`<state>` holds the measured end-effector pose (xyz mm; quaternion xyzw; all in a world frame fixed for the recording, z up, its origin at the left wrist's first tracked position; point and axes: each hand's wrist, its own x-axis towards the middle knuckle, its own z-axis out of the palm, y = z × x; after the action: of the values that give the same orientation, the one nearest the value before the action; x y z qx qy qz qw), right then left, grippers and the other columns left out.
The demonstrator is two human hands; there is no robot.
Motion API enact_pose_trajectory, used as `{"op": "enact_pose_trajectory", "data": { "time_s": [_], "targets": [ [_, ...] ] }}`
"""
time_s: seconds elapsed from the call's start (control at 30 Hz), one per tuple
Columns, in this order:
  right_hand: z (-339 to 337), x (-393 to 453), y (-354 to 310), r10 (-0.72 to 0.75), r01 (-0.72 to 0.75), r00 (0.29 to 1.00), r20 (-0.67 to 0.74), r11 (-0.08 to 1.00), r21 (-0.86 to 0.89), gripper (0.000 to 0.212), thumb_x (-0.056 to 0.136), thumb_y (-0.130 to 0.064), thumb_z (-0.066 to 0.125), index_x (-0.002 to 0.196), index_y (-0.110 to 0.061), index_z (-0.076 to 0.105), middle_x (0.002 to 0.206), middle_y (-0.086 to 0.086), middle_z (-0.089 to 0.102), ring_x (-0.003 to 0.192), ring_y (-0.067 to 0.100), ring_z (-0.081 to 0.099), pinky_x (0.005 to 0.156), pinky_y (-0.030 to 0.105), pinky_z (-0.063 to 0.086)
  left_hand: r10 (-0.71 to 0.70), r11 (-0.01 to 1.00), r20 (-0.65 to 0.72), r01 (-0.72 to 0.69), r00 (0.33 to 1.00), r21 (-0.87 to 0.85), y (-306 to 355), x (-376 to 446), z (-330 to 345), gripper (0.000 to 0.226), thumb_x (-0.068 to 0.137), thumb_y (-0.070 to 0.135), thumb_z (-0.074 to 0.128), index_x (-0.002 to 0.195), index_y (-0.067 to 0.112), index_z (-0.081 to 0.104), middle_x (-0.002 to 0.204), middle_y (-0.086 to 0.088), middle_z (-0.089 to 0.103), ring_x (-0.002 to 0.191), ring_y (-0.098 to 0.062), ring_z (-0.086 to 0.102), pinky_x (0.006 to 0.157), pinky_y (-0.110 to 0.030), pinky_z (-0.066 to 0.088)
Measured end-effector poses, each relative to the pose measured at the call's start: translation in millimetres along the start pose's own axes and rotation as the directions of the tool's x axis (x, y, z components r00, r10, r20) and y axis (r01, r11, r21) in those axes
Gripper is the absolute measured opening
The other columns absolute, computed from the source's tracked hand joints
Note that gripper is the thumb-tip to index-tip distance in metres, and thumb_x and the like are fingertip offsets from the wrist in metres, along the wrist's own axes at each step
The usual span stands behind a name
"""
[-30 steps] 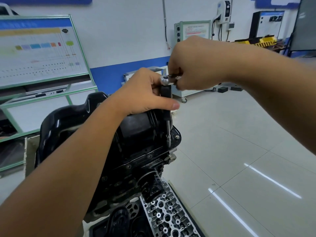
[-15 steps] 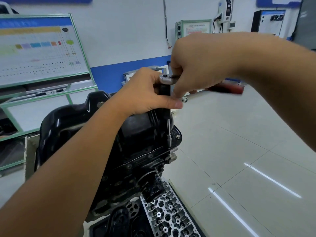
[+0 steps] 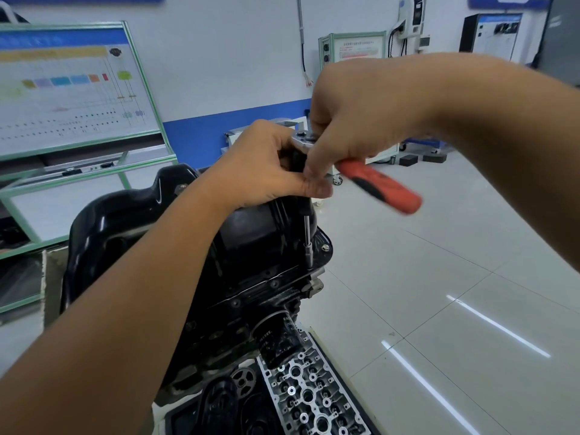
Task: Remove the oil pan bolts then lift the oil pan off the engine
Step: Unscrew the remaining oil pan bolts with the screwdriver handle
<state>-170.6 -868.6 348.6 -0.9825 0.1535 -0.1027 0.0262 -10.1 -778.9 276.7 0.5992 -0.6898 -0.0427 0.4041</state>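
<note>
Engine (image 3: 244, 309) fills the lower middle of the view, sitting upside down with the black oil pan (image 3: 131, 227) on top, still seated on its flange all round as far as can be seen. Below it a black oil filter (image 3: 279, 337) juts out, and lower again lies a bare cylinder head (image 3: 310, 394) with its rows of round bores. Both hands meet above the pan's near-right corner. The left hand (image 3: 266, 171) is curled round the top of a slim extension bar (image 3: 308, 240), steadying it upright; the bar's socket end sits down on the pan flange, presumably on a bolt hidden beneath it. The right hand (image 3: 354, 120) wraps its fingers round the head end of a ratchet (image 3: 303, 139), whose red handle (image 3: 379, 186) sticks out to the right and is blurred (a sign of swinging, most likely). Just beside the socket, one pan bolt (image 3: 325, 247) is still plainly in its hole at the corner. Judging from that, the task is in its first part: bolts are being worked loose, at least this corner remains fastened, and the other flange bolts are too dark to count. The lifting of the pan is not yet begun.
</note>
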Motion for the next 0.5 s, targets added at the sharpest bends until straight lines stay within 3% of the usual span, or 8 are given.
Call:
{"op": "enact_pose_trajectory", "data": {
  "time_s": [0.1,0.13,0.2,0.27,0.33,0.4,0.5],
  "targets": [
    [-2,2,0,-0.014,0.014,1.0,0.0,0.999,-0.038,0.019,0.079,-0.035,0.08,0.069,-0.02,0.076,0.061,-0.003,0.072,0.063,0.016,0.069,0.064,0.036,0.055,-0.002,1.0,0.021,0.003,1.0,-0.016,0,0,-3,0.018,0.069,0.033,0.092,0.082,0.034,0.079,0.073,0.005,0.072,0.071,-0.003,0.06,0.067,-0.024,0.05],
    [1,5,2,-0.032,0.029,0.998,-0.051,0.997,-0.065,0.007,0.081,-0.028,0.079,0.078,-0.022,0.078,0.069,-0.002,0.073,0.07,0.019,0.069,0.07,0.038,0.056,-0.007,1.0,0.011,0.007,1.0,-0.013,0,0,-4,0.027,0.069,0.037,0.091,0.09,0.025,0.081,0.078,-0.012,0.073,0.072,-0.009,0.059,0.067,-0.032,0.051],
    [6,6,2,-0.032,0.02,0.991,-0.128,0.996,-0.091,0.011,0.084,-0.016,0.075,0.091,-0.024,0.078,0.081,0.002,0.072,0.077,0.021,0.065,0.071,0.036,0.055,-0.004,1.0,-0.012,0.004,1.0,0.007,0,0,-3,0.045,0.065,0.045,0.088,0.096,0.013,0.08,0.082,-0.032,0.064,0.065,-0.014,0.05,0.064,-0.029,0.045],
    [8,6,2,-0.053,0.041,0.991,-0.123,0.995,-0.094,0.004,0.085,-0.017,0.073,0.084,-0.019,0.077,0.074,0.003,0.071,0.072,0.024,0.065,0.064,0.033,0.051,-0.001,1.0,-0.026,0.001,1.0,0.005,-1,0,-1,0.037,0.063,0.043,0.091,0.091,0.021,0.08,0.079,-0.025,0.066,0.062,-0.009,0.05,0.064,-0.023,0.045],
    [4,5,3,-0.028,0.027,0.999,-0.03,0.999,-0.036,0.018,0.083,-0.025,0.076,0.071,-0.012,0.073,0.061,0.002,0.071,0.06,0.023,0.069,0.058,0.032,0.052,-0.012,1.0,-0.035,0.011,0.999,-0.024,-1,1,0,0.023,0.065,0.032,0.096,0.078,0.036,0.078,0.067,0.005,0.069,0.062,0.001,0.056,0.066,-0.016,0.046],
    [-4,1,3,-0.011,0.006,0.997,0.073,0.998,0.062,0.027,0.08,-0.032,0.082,0.066,-0.011,0.071,0.058,0.002,0.072,0.053,0.019,0.072,0.057,0.033,0.055,0.011,1.0,-0.041,-0.011,0.999,0.003,-3,1,0,0.028,0.067,0.024,0.095,0.069,0.043,0.075,0.062,0.02,0.064,0.058,0.008,0.054,0.063,-0.01,0.044],
    [-8,3,5,-0.031,0.026,0.996,0.079,0.998,0.063,0.02,0.079,-0.03,0.084,0.067,-0.017,0.075,0.062,-0.001,0.074,0.059,0.015,0.073,0.062,0.036,0.058,0.022,1.0,-0.018,-0.022,1.0,-0.003,-1,0,-3,0.021,0.07,0.022,0.094,0.079,0.034,0.079,0.067,0.011,0.07,0.062,0.005,0.056,0.064,-0.012,0.045]
  ]
}}
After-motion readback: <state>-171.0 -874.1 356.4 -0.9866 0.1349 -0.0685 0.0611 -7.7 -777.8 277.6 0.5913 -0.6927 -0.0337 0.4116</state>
